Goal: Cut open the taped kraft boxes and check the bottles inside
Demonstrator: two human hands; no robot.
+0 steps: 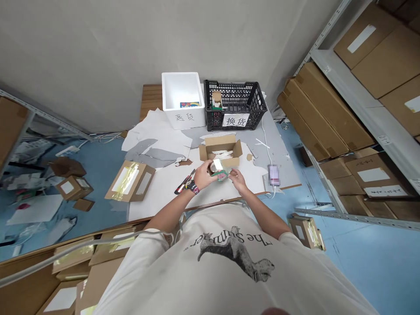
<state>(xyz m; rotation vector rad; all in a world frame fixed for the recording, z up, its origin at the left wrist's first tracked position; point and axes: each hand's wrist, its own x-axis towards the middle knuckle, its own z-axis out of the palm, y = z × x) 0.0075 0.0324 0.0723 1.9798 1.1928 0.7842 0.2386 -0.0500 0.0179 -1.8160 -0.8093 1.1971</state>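
My left hand [204,176] is closed around the left side of a small box [222,176] with green and pink on its near side and a white patch on top. At the right edge of this box, my right hand [238,180] pinches with bent fingers; I cannot tell exactly which part it grips. Just behind both hands stands an open cardboard carton [219,141], flaps spread, with white paper-like pieces inside. Beside my left wrist, several dark and red slim tools [184,183] lie on the table, too small to name surely.
At the back stand a white foam box [180,117] and a black plastic crate [252,120], both with handwritten signs. A taped carton [129,180] sits left, a phone [274,175] on a cable right. Torn paper [154,127] covers the tabletop. Shelves of cartons [328,116] flank the right side.
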